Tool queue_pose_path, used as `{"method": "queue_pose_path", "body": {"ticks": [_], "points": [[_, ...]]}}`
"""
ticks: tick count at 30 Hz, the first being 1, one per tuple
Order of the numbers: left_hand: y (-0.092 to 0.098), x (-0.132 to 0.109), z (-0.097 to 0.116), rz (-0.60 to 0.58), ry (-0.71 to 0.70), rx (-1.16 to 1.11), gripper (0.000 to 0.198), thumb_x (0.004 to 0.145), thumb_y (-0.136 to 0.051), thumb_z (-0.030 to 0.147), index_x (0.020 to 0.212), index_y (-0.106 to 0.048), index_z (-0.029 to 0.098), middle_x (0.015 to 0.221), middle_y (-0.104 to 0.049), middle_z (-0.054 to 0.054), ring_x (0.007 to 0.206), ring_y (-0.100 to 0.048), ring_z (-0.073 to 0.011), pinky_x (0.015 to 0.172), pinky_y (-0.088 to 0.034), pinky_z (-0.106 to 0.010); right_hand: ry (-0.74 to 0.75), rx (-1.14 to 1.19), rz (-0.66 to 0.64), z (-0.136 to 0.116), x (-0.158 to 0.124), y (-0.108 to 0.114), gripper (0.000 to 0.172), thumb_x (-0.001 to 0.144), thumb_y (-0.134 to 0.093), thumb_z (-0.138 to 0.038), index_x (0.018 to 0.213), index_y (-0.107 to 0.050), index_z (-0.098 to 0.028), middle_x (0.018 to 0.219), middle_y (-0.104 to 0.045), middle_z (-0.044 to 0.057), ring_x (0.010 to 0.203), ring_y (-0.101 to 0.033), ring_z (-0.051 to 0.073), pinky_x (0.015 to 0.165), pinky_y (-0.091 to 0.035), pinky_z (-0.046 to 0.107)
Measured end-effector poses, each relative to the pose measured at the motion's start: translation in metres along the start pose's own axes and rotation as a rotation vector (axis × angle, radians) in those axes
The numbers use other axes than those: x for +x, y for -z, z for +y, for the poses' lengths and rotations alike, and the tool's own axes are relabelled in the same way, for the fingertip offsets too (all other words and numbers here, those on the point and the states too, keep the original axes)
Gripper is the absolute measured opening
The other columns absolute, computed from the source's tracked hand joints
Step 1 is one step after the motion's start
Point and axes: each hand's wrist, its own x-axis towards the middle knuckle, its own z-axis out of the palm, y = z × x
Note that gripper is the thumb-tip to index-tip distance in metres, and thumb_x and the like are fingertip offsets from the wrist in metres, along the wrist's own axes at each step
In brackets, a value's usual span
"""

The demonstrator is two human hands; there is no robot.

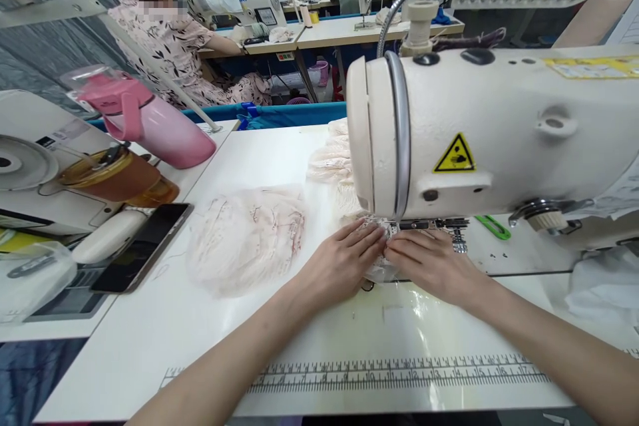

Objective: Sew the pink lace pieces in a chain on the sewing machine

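My left hand [340,255] lies flat on a small piece of pale lace fabric [378,269] just in front of the sewing machine's presser foot [399,228], fingers stretched toward the needle. My right hand [433,261] presses on the same piece from the right, fingers together and extended, fingertips meeting the left ones. The cream sewing machine [494,133] head hangs over both hands and hides the needle.
A bag of pale lace pieces [247,236] lies left of my hands and more lace [332,160] is piled behind. A phone [144,246], pink bottle [150,123] and amber cup [112,176] sit far left. Green clippers [493,226] lie right. A person sews at another table [164,33].
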Motion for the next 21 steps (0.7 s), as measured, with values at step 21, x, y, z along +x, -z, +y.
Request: {"method": "queue_pose_path", "body": {"ticks": [21], "points": [[0.000, 0.005, 0.017, -0.008, 0.128, 0.104, 0.041, 0.089, -0.041, 0.022, 0.122, -0.058, 0.005, 0.129, -0.059, -0.014, 0.124, -0.053, -0.0275, 0.111, -0.035, -0.043, -0.068, 0.025, 0.013, -0.001, -0.003, 0.001, 0.020, 0.085, -0.049, -0.006, 0.094, -0.063, -0.018, 0.102, -0.070, 0.000, 0.098, -0.062, 0.014, 0.087, -0.041, 0.032]]}}
